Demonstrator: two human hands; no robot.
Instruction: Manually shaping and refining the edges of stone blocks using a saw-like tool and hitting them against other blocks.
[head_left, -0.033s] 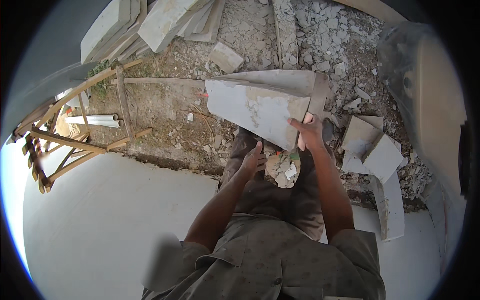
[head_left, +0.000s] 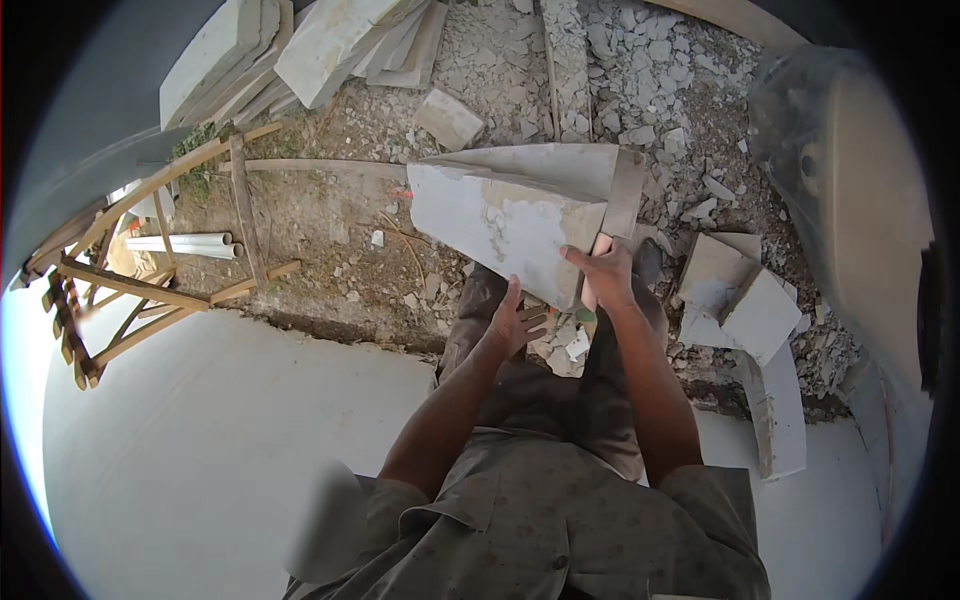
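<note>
A white, rough-faced slab (head_left: pixel 500 220) lies tilted in front of my legs, with another pale slab (head_left: pixel 560 160) behind it. My right hand (head_left: pixel 605 275) is closed around a flat grey strip with a pinkish, wood-like part (head_left: pixel 600 247), held along the slab's right edge. Its thumb lies over the slab's face. What kind of tool or piece this is, I cannot make out. My left hand (head_left: pixel 514 325) has its fingers spread and holds nothing. Its thumb points up at the slab's lower edge; whether it touches, I cannot tell.
Broken pale blocks (head_left: pixel 755 305) lie at the right, beside a plastic-covered object (head_left: pixel 870 200). More slabs (head_left: pixel 345 45) lean at the far left. Wooden framing (head_left: pixel 165 185) and white pipes (head_left: pixel 190 244) are at the left. Rubble (head_left: pixel 640 75) covers the ground behind.
The fingers of my left hand have spread, and the hand has come up close to the slab's lower edge. My right hand and the grey strip have shifted slightly left.
</note>
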